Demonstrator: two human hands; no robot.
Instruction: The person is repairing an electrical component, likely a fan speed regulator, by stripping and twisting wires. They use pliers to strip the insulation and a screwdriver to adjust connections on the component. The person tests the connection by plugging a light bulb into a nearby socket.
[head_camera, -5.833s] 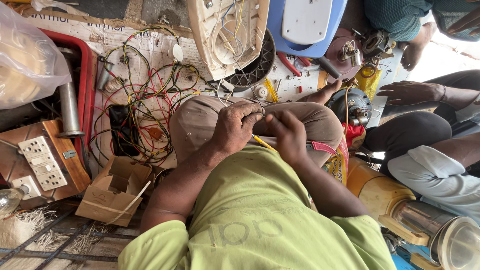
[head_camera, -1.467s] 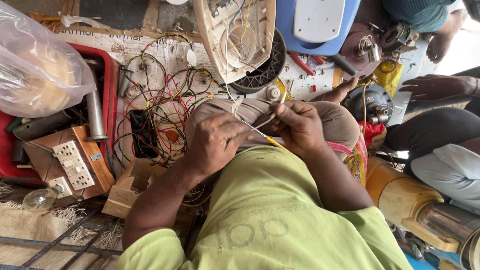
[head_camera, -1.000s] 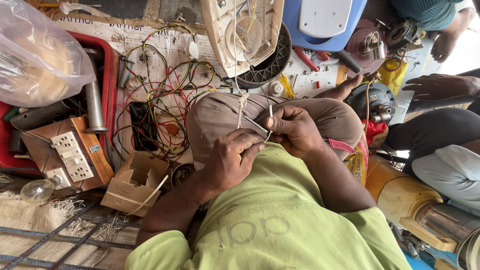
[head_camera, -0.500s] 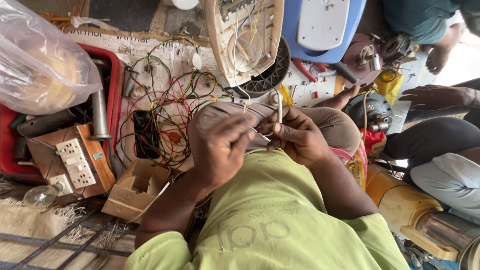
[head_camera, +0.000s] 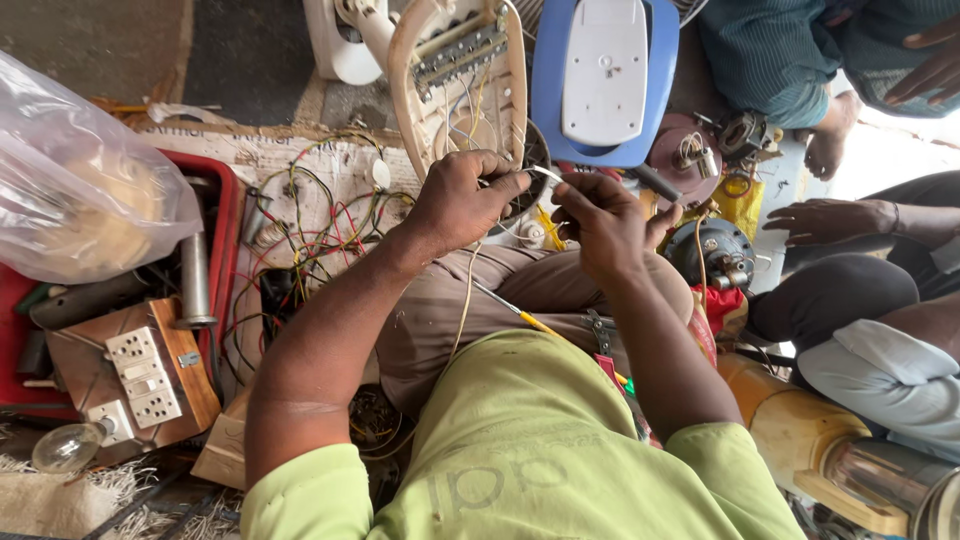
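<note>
My left hand (head_camera: 462, 200) is closed around a thin white wire (head_camera: 545, 173) just below an open cream appliance housing (head_camera: 455, 70) with a terminal strip and loose wires inside. My right hand (head_camera: 603, 225) pinches the other end of that wire, a few centimetres to the right. Both hands hover above my knees in brown trousers (head_camera: 520, 290). A slim screwdriver with a yellow handle (head_camera: 520, 315) lies across my lap, and a pale wire hangs down from my left hand.
A tangle of coloured wires (head_camera: 310, 230) lies left of my knee beside a red tray (head_camera: 225, 230). A wooden socket board (head_camera: 145, 375), a bulb (head_camera: 65, 450) and a plastic bag (head_camera: 80, 200) sit at the left. A blue-and-white appliance (head_camera: 605, 75), motor parts (head_camera: 715, 250) and other people's hands (head_camera: 825, 220) are at the right.
Both hands have lifted off my lap and reached forward to the cream housing, keeping the white wire between them. The view has shifted closer to the housing.
</note>
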